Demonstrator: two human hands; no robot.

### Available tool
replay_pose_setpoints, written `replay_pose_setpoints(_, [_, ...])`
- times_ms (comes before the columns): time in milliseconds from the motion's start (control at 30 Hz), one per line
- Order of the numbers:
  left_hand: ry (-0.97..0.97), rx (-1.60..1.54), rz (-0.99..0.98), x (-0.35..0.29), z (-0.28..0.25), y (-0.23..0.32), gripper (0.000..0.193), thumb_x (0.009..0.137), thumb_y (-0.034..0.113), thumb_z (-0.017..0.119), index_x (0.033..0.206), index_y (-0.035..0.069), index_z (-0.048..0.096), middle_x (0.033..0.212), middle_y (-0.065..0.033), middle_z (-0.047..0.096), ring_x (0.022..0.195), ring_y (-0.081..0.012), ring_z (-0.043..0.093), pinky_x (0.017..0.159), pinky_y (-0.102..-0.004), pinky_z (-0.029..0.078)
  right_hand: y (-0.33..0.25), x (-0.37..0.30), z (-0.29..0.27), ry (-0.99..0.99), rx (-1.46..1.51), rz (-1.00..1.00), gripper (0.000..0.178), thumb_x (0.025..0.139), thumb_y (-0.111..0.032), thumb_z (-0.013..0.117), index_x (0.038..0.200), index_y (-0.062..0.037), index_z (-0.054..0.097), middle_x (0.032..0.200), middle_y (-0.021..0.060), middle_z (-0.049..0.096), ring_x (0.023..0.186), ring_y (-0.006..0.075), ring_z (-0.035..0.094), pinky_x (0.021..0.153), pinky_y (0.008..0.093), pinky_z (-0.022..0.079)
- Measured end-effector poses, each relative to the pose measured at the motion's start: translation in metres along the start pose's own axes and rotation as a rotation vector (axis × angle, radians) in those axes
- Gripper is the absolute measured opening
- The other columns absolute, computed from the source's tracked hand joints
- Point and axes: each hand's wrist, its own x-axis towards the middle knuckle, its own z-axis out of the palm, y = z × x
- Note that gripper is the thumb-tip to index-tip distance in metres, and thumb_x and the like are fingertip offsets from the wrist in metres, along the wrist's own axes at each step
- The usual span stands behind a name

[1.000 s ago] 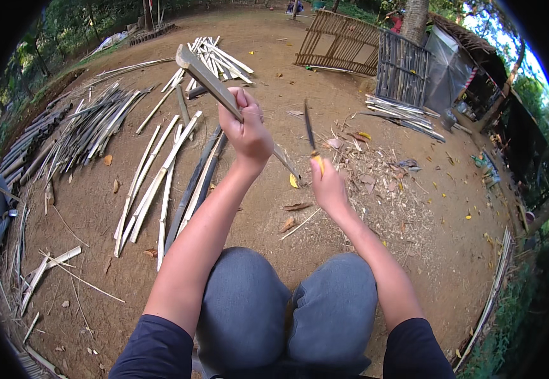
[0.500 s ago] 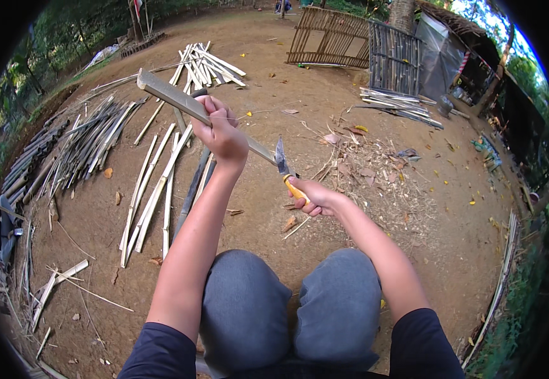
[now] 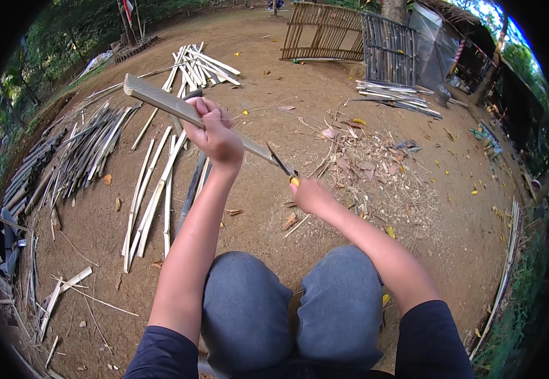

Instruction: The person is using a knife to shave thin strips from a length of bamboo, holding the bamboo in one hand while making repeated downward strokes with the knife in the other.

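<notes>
My left hand (image 3: 216, 140) is wrapped round a long flat bamboo slat (image 3: 159, 100), held in the air and slanting from upper left down to the right. In my right hand (image 3: 314, 196) is a knife (image 3: 279, 160) with a dark blade; only a bit of its yellow handle shows past my fingers. The blade points up and to the left, at the slat's lower right end. Whether the edge touches the slat I cannot tell. Both hands are out in front of my bent knees (image 3: 246, 303).
Pale split strips (image 3: 151, 189) lie on the dirt to the left, beside a heap of darker bamboo (image 3: 91, 145). Another pile of strips (image 3: 205, 66) lies farther off. Shavings and dry leaves (image 3: 375, 170) litter the ground at right. Bamboo panels (image 3: 388, 50) stand at the back.
My right hand has turned over, so the knife blade has tipped from nearly upright to slanting left at the slat's end. My left hand and the slat have shifted slightly.
</notes>
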Motion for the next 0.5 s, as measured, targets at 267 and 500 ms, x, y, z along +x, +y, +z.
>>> replay_pose_setpoints(267, [-0.081,-0.056,-0.016,0.014,-0.016,0.001,0.016,0.079,0.000,0.039,0.088,0.010,0.030,0.068,-0.0017,0.033,0.050,-0.0091,0.030,0.044,-0.0246,0.025,0.025,0.033,-0.008,-0.739,1.024,0.321,0.052,0.104,-0.048,0.044,0.086,-0.0019,0.062,0.073,0.0087,0.060,0.043,0.0148,0.047,0.041,0.0316,0.040])
replay_pose_setpoints(500, [-0.082,-0.069,-0.034,0.011,-0.009,-0.005,0.015,0.079,-0.001,0.039,0.086,0.010,0.031,0.070,-0.0015,0.034,0.051,-0.0078,0.030,0.044,-0.0232,0.023,0.026,0.024,-0.007,0.175,0.403,0.009,0.048,0.106,-0.040,0.041,0.099,0.0035,0.062,0.068,0.0133,0.063,0.057,0.0236,0.062,0.059,0.0423,0.053])
